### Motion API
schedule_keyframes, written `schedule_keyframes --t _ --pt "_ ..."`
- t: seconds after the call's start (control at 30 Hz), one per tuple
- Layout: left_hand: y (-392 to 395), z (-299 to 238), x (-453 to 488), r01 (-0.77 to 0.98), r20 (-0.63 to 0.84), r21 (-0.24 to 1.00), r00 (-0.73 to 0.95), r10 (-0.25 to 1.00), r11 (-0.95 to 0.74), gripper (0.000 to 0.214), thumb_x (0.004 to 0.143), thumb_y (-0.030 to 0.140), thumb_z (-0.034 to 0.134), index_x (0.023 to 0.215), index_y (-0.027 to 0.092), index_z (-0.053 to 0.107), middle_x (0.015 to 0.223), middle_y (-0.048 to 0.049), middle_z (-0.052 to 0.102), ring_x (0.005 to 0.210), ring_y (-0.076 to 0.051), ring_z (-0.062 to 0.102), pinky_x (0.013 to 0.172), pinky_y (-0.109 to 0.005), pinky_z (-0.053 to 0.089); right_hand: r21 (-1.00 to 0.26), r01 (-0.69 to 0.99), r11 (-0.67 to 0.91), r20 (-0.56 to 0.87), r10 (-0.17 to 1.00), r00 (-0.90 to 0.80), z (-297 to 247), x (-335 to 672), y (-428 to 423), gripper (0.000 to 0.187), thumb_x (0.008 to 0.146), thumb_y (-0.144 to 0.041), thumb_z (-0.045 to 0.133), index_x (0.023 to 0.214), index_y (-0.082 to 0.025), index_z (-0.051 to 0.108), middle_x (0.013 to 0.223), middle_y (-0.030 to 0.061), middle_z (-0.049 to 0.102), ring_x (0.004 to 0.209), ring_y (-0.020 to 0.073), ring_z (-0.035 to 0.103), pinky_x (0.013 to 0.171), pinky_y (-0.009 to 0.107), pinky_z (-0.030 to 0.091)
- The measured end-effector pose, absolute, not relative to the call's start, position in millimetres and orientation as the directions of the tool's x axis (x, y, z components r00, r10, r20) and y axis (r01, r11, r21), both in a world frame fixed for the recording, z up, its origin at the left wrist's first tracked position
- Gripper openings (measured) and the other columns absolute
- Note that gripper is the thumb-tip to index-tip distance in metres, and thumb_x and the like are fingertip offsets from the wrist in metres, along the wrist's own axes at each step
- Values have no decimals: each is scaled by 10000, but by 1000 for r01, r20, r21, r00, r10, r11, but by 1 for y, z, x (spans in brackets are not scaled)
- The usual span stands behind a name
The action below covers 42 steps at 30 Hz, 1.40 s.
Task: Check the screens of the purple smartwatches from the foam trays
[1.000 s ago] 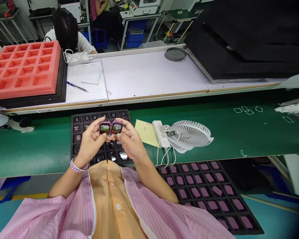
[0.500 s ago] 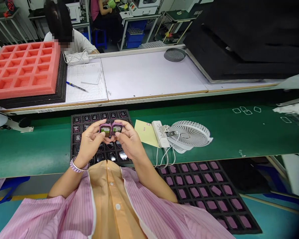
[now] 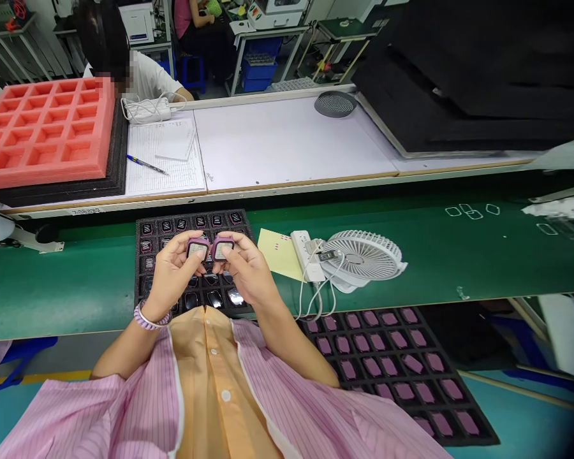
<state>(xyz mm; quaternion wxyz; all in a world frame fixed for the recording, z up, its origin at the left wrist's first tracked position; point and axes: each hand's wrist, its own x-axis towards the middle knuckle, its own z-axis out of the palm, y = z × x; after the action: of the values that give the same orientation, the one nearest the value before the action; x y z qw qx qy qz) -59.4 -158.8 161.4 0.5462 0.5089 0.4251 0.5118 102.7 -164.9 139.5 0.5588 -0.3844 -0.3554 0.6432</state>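
Note:
My left hand is closed on a purple-framed smartwatch body, its thumb at the lit screen. A second purple smartwatch body sits in the grip of my right hand, thumb against its screen. The two watches are side by side, edges close together, screens facing me and showing a pale display. Below them lies a black foam tray with several watches in its slots; my hands hide part of it.
A yellow note, a white power strip and a small white fan lie right of the tray. Another tray of purple pieces is lower right. Red foam sits on the back shelf; a co-worker is behind it.
Both watch screens have gone from a green picture to a pale display. The watches have tilted slightly and shifted a little left. The co-worker's head has moved left.

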Motion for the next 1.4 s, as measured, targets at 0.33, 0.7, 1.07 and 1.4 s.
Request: schedule_keyframes --t 0.33,0.7,1.07,1.4 --pt "-159 162 -59 -161 53 986 129 990 -32 394 861 322 806 1215 199 684 999 -46 753 587 -85 675 540 -176 576 -864 -484 -134 -106 991 -86 140 101 -165 416 799 -381 859 1125 -229 652 789 -44 673 608 119 646 613 255 531" --pt "-159 161 -59 -164 67 986 143 987 -43 416 871 267 780 1265 199 665 1056 -58 757 621 -87 692 565 -176 590 -883 -455 -115 -80 992 -95 137 102 -166 434 827 -398 839 1173 -243 630 806 -30 658 656 145 638 634 290 533" --pt "-159 160 -60 -191 81 980 157 984 -50 467 876 226 772 1319 201 627 1110 -70 754 691 -99 720 637 -193 626 -892 -440 -106 -70 993 -97 135 101 -166 461 836 -370 822 1223 -254 599 880 -18 661 696 154 637 681 311 549" --pt "-160 163 -58 -216 57 976 167 984 -20 503 841 150 747 1322 205 612 1094 -53 754 706 -98 737 685 -204 642 -883 -458 -98 -57 993 -104 137 101 -168 484 816 -300 834 1239 -263 601 940 -6 688 722 154 643 703 308 551"
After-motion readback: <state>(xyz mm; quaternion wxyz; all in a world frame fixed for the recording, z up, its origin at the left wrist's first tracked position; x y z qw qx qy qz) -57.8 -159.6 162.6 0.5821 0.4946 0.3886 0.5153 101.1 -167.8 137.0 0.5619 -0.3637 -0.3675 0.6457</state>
